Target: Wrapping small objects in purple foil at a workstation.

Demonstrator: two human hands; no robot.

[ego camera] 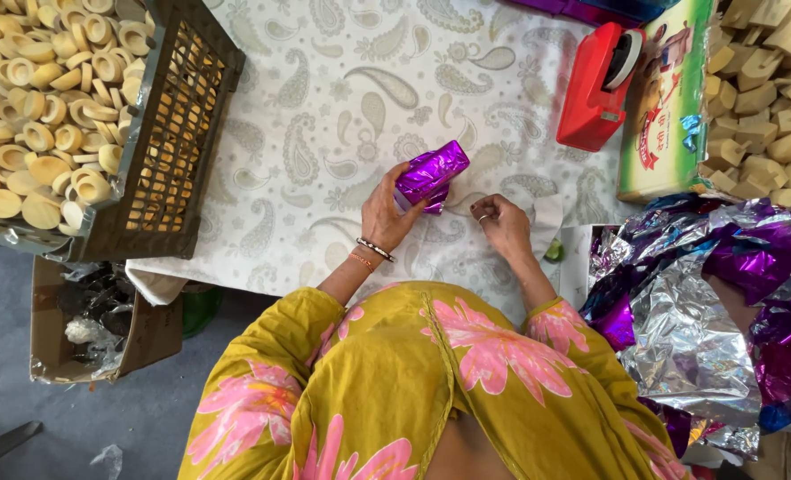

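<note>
My left hand (385,216) grips a small block wrapped in shiny purple foil (431,172), holding it tilted just above the paisley-patterned tablecloth (324,107). My right hand (502,222) rests on the cloth just right of the block. Its fingers are curled into a fist, there is a ring on one finger, and nothing is visible inside it. A small white piece (548,218) lies on the cloth beside that hand. Bangles circle my left wrist. My yellow garment with pink flowers fills the bottom of the view.
A brown slatted crate (178,116) of pale round discs stands at the top left. A red tape dispenser (595,89) and a green printed box (667,107) sit at the top right, beside tan blocks (769,98). Crumpled purple-and-silver foil sheets (715,302) are heaped at right. A cardboard box (93,329) is on the floor.
</note>
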